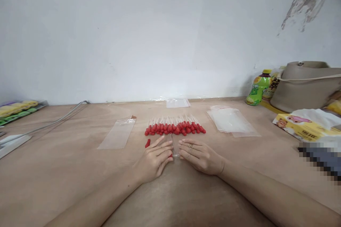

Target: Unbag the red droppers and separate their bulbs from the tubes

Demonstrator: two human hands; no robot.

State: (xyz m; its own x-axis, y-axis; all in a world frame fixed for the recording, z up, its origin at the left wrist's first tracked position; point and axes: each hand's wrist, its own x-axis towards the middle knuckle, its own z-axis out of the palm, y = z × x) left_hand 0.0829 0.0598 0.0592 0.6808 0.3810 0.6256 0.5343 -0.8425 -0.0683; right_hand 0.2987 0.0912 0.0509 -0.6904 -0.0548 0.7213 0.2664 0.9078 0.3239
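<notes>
At the middle of the table, my left hand (157,154) rests low over a clear plastic bag (176,149). A small red piece (171,155) shows between its forefinger and thumb; most of that piece is hidden. My right hand (197,154), with a ring on one finger, lies flat on the bag's right side, fingers stretched out. Just beyond both hands, many red-tipped white sticks (173,127) lie in a row, red ends toward me. Beside my left hand's fingers is a lone red tip (147,143); whether a stick joins it is hidden.
Clear bags lie at left (117,134), at the back (178,103) and in a pile at right (230,120). Farther right are a green bottle (258,88), a beige bag (306,87) and a tissue pack (309,126). A grey cable (64,117) crosses the left side.
</notes>
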